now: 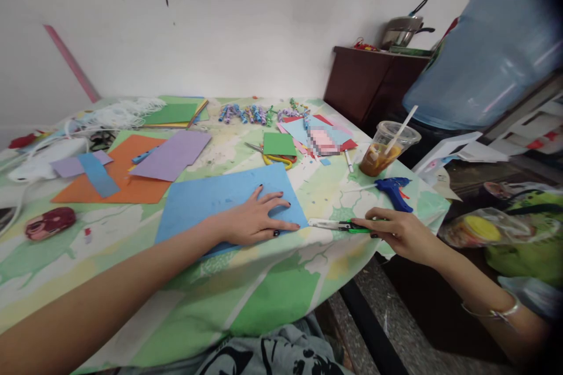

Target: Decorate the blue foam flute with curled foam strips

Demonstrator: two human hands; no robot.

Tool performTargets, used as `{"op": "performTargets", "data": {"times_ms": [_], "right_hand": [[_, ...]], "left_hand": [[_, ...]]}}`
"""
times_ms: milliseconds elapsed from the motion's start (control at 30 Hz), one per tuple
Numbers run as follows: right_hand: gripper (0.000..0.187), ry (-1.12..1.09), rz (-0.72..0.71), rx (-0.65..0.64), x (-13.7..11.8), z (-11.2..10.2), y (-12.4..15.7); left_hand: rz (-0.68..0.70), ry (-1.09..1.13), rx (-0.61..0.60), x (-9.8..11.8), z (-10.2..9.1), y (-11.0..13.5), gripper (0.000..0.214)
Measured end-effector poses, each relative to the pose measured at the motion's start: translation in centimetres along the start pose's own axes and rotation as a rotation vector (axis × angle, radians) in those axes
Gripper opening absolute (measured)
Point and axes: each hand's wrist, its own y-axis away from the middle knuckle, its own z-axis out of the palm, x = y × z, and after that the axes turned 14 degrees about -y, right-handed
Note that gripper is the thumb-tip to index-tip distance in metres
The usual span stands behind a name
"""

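Note:
A sheet of blue paper (206,199) lies flat near the front edge of the table. Spread over its right part is my left hand (257,217), palm down with the fingers apart. My right hand (400,231) is closed around the green and black handle of a utility knife (336,225). The knife lies low over the tablecloth, pointing left, and its tip is at the sheet's lower right corner. Whether the tip touches the paper, I cannot tell. Beyond the sheet, a green paper piece (280,144) covers part of yellow-handled scissors (281,160).
A blue glue gun (394,192) and a plastic cup with a straw (387,149) stand near the right edge. Orange paper (118,173) and purple paper (176,155) lie left. Twisted paper pieces (250,114) line the back. A large water bottle (488,64) is at right.

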Motion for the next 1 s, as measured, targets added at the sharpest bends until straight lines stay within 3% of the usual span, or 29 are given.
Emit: {"op": "performTargets", "data": {"times_ms": [267, 1000], "right_hand": [[0.045, 0.006, -0.024, -0.001, 0.4, 0.1, -0.2], [0.048, 0.051, -0.019, 0.005, -2.0, 1.1, -1.0]], "left_hand": [[-0.001, 0.010, -0.001, 0.0, 0.0, 0.1, 0.042], [-0.009, 0.022, 0.033, 0.0, 0.3, 0.2, 0.042]]}}
